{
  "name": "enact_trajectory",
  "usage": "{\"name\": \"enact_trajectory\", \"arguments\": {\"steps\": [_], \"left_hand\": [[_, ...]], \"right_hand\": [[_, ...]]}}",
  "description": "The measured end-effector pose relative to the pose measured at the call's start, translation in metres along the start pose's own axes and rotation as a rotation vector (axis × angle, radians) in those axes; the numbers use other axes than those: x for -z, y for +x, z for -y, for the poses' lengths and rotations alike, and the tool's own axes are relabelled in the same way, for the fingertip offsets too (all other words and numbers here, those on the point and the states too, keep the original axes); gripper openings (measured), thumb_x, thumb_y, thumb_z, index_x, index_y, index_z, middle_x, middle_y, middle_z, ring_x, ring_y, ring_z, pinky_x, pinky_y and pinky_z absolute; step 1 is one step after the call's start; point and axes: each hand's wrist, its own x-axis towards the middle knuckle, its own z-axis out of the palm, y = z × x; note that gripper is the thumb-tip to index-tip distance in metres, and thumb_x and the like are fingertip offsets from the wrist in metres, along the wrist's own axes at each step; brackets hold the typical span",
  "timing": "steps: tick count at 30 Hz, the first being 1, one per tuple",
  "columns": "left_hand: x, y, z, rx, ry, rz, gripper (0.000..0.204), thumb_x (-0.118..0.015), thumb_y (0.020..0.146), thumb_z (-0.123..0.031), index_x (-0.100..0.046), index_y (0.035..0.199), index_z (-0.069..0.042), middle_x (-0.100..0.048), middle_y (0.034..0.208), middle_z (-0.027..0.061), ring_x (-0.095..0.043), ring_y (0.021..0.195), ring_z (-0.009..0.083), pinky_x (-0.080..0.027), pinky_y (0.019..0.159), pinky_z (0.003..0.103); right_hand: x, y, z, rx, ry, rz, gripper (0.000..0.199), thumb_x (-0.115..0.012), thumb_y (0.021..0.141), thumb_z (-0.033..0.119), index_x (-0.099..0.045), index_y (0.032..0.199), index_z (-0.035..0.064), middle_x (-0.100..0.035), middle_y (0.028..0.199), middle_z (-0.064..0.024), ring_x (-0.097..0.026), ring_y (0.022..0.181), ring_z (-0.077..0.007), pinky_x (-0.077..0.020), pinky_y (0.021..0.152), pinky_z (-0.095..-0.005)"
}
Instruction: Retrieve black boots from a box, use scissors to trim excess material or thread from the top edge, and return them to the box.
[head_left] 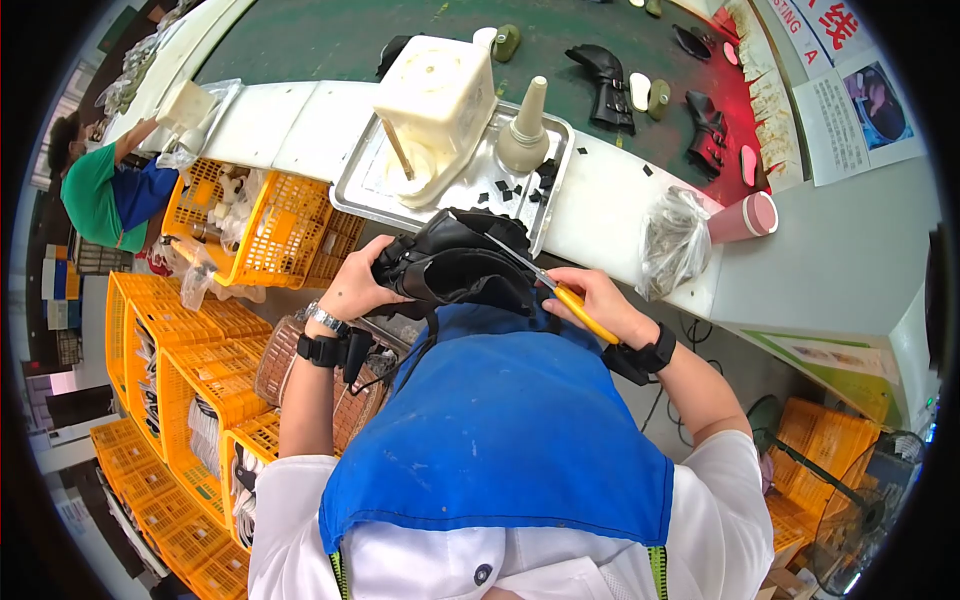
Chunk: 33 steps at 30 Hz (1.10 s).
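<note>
— How are the hands gripping?

— The left hand (352, 288) is clenched around the side of a black leather shoe upper (455, 262), fingers wrapped over its edge, holding it up at chest height just above the blue apron (500, 420). The right hand (598, 305) is closed on the yellow handles of a pair of small scissors (552, 290), blades pointing at the upper's top edge.

— Why hold it so close?

— I judge it lets the blade tips reach the seam while the left hand steadies and turns the piece.

— What lies beyond?

— A long white workbench (600, 210) runs across, near enough to reach. On it sits a shallow metal tray (352, 195) carrying a cream square plastic container (440, 90) and a beige cone-tipped bottle (524, 135), with small black offcuts scattered around them, likely trimmed scraps. To the left, orange plastic crates (280, 225) stand stacked.

— And the smaller bits?

— A clear plastic bag (675, 245) and a pink cylindrical cup (745, 217) rest at the bench's right end.
</note>
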Motion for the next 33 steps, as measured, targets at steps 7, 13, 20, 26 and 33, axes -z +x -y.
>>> {"name": "enact_trajectory", "arguments": {"steps": [7,13,20,26,33], "left_hand": [[-0.002,0.008,-0.002,-0.032,0.114,0.008,0.062,-0.081,0.055,-0.006,-0.051,0.108,0.000,-0.062,0.093,0.0094,-0.059,0.085,0.0144,-0.047,0.080,0.027],[-0.003,0.011,-0.004,-0.039,0.103,0.018,0.063,-0.082,0.055,-0.007,-0.051,0.110,0.001,-0.063,0.094,0.0100,-0.059,0.085,0.0144,-0.047,0.080,0.028],[-0.002,0.015,-0.002,-0.042,0.089,0.041,0.064,-0.081,0.055,-0.006,-0.051,0.111,0.001,-0.063,0.095,0.0110,-0.060,0.085,0.0148,-0.047,0.080,0.028],[-0.003,0.015,0.004,-0.010,0.055,0.005,0.067,-0.083,0.052,-0.010,-0.052,0.111,-0.001,-0.060,0.096,0.0081,-0.056,0.089,0.0158,-0.044,0.084,0.029],[0.010,-0.001,0.009,0.012,-0.016,-0.206,0.071,-0.083,0.054,-0.011,-0.049,0.116,0.001,-0.060,0.101,0.0074,-0.056,0.091,0.0162,-0.045,0.084,0.028]], "right_hand": [[0.012,0.004,-0.014,0.002,0.010,0.093,0.040,-0.065,0.082,0.009,-0.052,0.120,0.0020,-0.057,0.094,0.0002,-0.044,0.084,-0.0054,-0.0403,0.078,-0.0209],[0.011,0.007,-0.017,0.066,0.059,0.024,0.044,-0.068,0.080,0.012,-0.051,0.119,-0.0011,-0.051,0.083,0.0006,-0.042,0.077,-0.0062,-0.0398,0.072,-0.0203],[0.013,0.007,-0.012,0.000,0.016,0.033,0.044,-0.069,0.079,0.010,-0.053,0.119,0.0012,-0.057,0.090,0.0007,-0.046,0.082,-0.0050,-0.0415,0.076,-0.0206],[0.016,0.007,-0.010,-0.001,-0.007,-0.034,0.042,-0.069,0.080,0.012,-0.054,0.118,0.0016,-0.049,0.077,0.0032,-0.042,0.070,-0.0034,-0.0391,0.062,-0.0190],[0.033,0.015,-0.021,-0.066,0.168,-0.369,0.041,-0.060,0.086,0.018,-0.050,0.124,0.0075,-0.044,0.070,0.0054,-0.043,0.060,-0.0036,-0.0368,0.054,-0.0185]]}}
